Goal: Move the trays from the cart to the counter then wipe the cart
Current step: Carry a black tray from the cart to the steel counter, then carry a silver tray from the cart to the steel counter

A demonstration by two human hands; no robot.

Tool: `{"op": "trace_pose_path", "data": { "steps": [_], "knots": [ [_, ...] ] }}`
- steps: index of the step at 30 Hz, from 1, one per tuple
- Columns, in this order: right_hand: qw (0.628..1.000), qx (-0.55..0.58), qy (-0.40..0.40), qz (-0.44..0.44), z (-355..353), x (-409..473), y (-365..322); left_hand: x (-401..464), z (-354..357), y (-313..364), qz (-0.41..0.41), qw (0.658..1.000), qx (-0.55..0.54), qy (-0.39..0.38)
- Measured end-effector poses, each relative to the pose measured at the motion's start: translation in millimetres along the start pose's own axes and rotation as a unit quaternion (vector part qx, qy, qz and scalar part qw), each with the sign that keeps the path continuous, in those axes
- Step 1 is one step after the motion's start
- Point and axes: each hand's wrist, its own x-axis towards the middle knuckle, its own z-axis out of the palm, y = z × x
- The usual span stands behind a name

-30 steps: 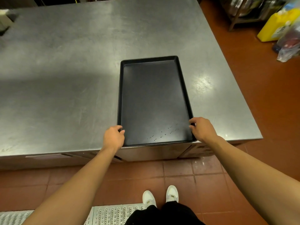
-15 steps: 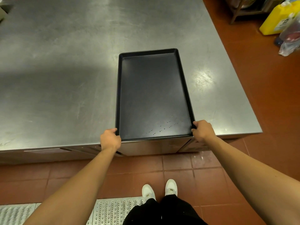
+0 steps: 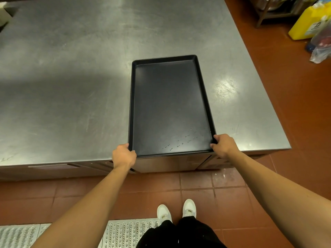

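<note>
A yellow plastic jug (image 3: 304, 24) with a white label stands on the red-brown tiled floor (image 3: 286, 86) at the upper right of the frame. Just beside it, at the right edge, lies a clear plastic bag (image 3: 321, 45) with something red inside. Behind them, a dark wooden frame (image 3: 265, 13) is partly in view at the top edge. At the bottom left, a perforated metal floor grate (image 3: 123, 233) runs along the tiles, and two white shoes (image 3: 176, 211) stand at its right end.

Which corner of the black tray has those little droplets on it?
The near right corner of the black tray, by the right hand; small specks dot it there, while the other three corners look plain.
</note>
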Motion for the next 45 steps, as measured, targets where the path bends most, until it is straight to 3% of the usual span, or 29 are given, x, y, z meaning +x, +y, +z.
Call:
{"op": "trace_pose_path", "data": {
  "steps": [4,9,14,22,28,33,38,41,45],
  "knots": [
    [0.998,0.035,-0.006,-0.047,-6.5,-11.3,-23.7,-4.5,-14.7,20.5,0.01,0.999,-0.042,-0.001],
    [0.98,0.126,0.001,-0.154,-33.1,-22.3,-82.3,-1.8,-59.2,40.2,0.05,0.982,-0.176,0.042],
    [0.925,0.222,-0.02,-0.307,-55.0,-45.7,-163.5,-3.9,-140.3,41.9,0.115,0.929,-0.323,0.14],
    [0.824,0.217,-0.14,-0.504,-5.2,-148.0,-294.2,-107.4,-277.1,-12.2,0.147,0.848,-0.399,0.316],
    [0.707,0.188,-0.25,-0.634,57.5,-312.2,-370.8,-268.9,-383.8,-127.7,0.103,0.788,-0.36,0.489],
    [0.594,0.174,-0.355,-0.7,102.7,-481.1,-367.2,-445.8,-427.7,-221.5,0.066,0.724,-0.337,0.598],
    [0.452,0.173,-0.459,-0.745,160.9,-667.9,-299.1,-662.5,-415.5,-287.8,0.006,0.654,-0.249,0.714],
    [0.358,0.146,-0.545,-0.744,192.6,-782.7,-241.9,-793.3,-382.7,-304.3,-0.041,0.591,-0.21,0.778],
    [0.264,0.102,-0.644,-0.711,215.1,-918.0,-153.1,-942.7,-332.6,-308.4,-0.119,0.51,-0.142,0.84]
  ]
}}
